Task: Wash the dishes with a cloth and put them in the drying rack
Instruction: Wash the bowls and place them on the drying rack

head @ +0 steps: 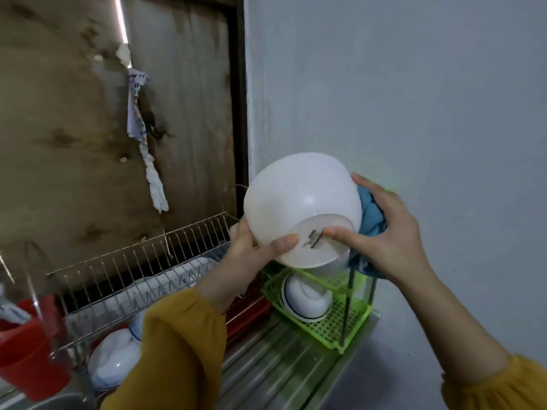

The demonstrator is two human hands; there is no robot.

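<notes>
We hold the white round plastic bowl [299,202] base towards us, left hand [254,250] fingers gripping its lower rim, right hand [387,232] fingers clamping the crumpled blue cloth [371,214] against its right side, just above the green plastic lattice rack [358,318].

Dim, flat indoor light; thin bright streak atop wooden board [59,113]. Soft glare on white bowl [299,202]. Frame slightly blurred (wide-angle bend at edges).
</notes>
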